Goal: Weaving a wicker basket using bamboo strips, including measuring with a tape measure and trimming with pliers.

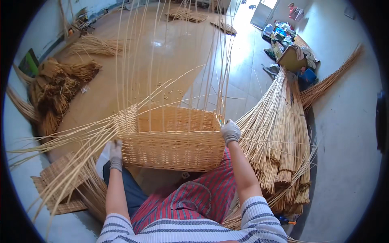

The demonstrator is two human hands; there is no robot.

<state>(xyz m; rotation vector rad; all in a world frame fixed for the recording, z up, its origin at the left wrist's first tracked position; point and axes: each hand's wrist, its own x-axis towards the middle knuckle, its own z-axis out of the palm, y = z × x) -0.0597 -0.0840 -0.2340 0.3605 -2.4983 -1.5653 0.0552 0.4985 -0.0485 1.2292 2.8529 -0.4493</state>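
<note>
A rectangular wicker basket (174,150), part woven, sits in front of me above my lap. Long bare stakes rise from its rim, and a sheaf of loose canes sticks out past its left end. My left hand (115,149), in a pale work glove, is closed on the basket's left near corner, below those canes. At the right end, my right hand (231,132), gloved too, grips the upper corner of the rim beside the upright stakes. Its fingertips are partly hidden behind the corner.
Tied bundles of peeled canes (283,137) lean close on my right. Flat woven panels (65,182) lie at the lower left. Brown bundles (60,89) are heaped by the left wall. A pile of bags and cloths (283,34) stands at the far right; more woven pieces (186,15) lie far off.
</note>
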